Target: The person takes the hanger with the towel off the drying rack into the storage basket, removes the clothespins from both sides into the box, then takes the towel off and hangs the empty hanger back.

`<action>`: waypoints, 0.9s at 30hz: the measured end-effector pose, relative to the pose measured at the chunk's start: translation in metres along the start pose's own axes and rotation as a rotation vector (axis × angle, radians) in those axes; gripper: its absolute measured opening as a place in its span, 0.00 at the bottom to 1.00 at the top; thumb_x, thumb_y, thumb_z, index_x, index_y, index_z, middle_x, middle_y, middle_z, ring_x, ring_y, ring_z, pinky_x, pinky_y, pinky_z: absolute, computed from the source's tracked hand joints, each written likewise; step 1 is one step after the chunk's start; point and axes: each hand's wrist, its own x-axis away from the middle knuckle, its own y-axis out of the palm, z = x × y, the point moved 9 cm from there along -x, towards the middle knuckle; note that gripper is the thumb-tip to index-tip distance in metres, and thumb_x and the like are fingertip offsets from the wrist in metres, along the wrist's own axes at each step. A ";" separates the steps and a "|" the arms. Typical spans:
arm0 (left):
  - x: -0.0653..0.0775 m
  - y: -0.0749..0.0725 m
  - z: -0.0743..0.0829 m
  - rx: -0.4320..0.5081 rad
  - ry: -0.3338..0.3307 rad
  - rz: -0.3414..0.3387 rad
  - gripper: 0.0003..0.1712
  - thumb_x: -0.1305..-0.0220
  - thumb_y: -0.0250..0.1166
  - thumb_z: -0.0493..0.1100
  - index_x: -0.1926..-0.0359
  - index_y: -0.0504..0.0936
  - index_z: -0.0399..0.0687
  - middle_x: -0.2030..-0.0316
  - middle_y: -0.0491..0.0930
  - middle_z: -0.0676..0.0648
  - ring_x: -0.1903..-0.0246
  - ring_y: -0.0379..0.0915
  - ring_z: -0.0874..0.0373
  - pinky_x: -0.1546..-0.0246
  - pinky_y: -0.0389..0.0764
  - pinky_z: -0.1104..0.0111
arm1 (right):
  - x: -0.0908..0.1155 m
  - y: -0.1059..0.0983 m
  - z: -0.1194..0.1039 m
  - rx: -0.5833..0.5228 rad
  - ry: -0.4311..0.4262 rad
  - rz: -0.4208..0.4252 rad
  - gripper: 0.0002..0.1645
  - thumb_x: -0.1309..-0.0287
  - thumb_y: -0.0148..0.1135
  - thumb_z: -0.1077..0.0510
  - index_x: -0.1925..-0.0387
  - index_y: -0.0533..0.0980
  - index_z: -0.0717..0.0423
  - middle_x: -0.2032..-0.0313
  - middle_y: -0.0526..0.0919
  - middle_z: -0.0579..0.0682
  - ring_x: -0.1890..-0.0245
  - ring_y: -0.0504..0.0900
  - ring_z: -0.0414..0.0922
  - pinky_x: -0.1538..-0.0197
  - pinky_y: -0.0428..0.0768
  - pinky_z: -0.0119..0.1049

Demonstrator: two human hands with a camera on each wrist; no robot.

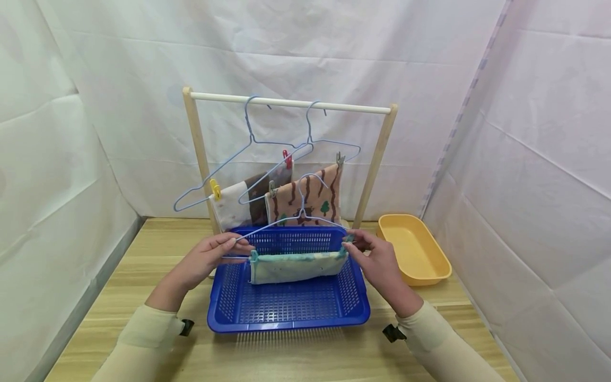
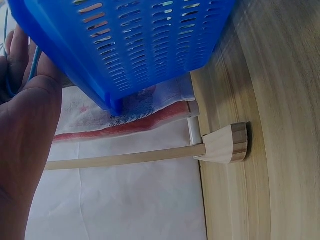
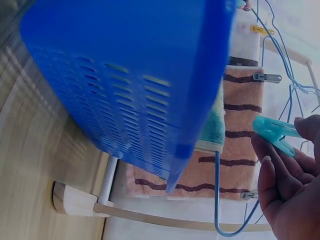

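Currently, two towels, one pink (image 1: pixel 310 193) and one white-and-brown (image 1: pixel 233 206), are hanging below the rail (image 1: pixel 286 103). A pale towel (image 1: pixel 296 269) is draping a third hanger (image 1: pixel 302 213) above the basket (image 1: pixel 286 323), left clip (image 1: pixel 254 256) fastened. The left hand (image 1: pixel 210 257) is gripping that hanger; the right hand (image 1: pixel 379 258) is pinching a teal clip (image 3: pixel 272 131), apparently unfastened. Bare rail is showing at both ends; the basket's rim is lying near both hands.

No text, label, brand, number or sign can be read in any of the three views, neither on the pale towel (image 1: pixel 298 269), the brown-striped towel (image 1: pixel 313 195) and the blue basket (image 1: pixel 288 324), nor on the yellow tray (image 1: pixel 411 246).
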 end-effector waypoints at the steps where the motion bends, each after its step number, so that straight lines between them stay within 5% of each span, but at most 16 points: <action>1: 0.000 0.000 0.000 0.001 0.000 0.001 0.24 0.07 0.46 0.46 0.34 0.80 0.33 0.36 0.85 0.33 0.38 0.87 0.51 0.39 0.89 0.58 | 0.000 -0.001 0.000 -0.006 0.003 0.003 0.19 0.31 0.79 0.61 0.42 0.87 0.61 0.61 0.93 0.50 0.65 0.90 0.44 0.59 0.90 0.35; 8: 0.000 0.000 0.002 0.003 0.002 0.004 0.24 0.07 0.46 0.46 0.34 0.80 0.32 0.36 0.85 0.33 0.38 0.87 0.51 0.39 0.89 0.58 | -0.004 -0.006 0.002 -0.002 0.032 -0.008 0.22 0.33 0.80 0.63 0.40 0.86 0.59 0.59 0.92 0.50 0.62 0.89 0.45 0.56 0.91 0.40; 16: 0.000 0.000 0.000 0.000 0.000 0.004 0.24 0.07 0.46 0.47 0.34 0.80 0.33 0.36 0.85 0.34 0.38 0.87 0.50 0.39 0.89 0.58 | -0.011 -0.015 0.012 0.024 0.042 -0.029 0.22 0.32 0.78 0.67 0.39 0.84 0.57 0.53 0.90 0.51 0.55 0.87 0.49 0.56 0.87 0.36; 27: -0.001 -0.001 0.001 0.000 0.006 0.005 0.24 0.07 0.46 0.46 0.34 0.80 0.33 0.36 0.85 0.33 0.39 0.87 0.51 0.40 0.89 0.59 | -0.024 -0.045 0.022 0.034 0.031 0.042 0.26 0.33 0.77 0.69 0.36 0.81 0.59 0.55 0.87 0.55 0.58 0.85 0.49 0.59 0.81 0.23</action>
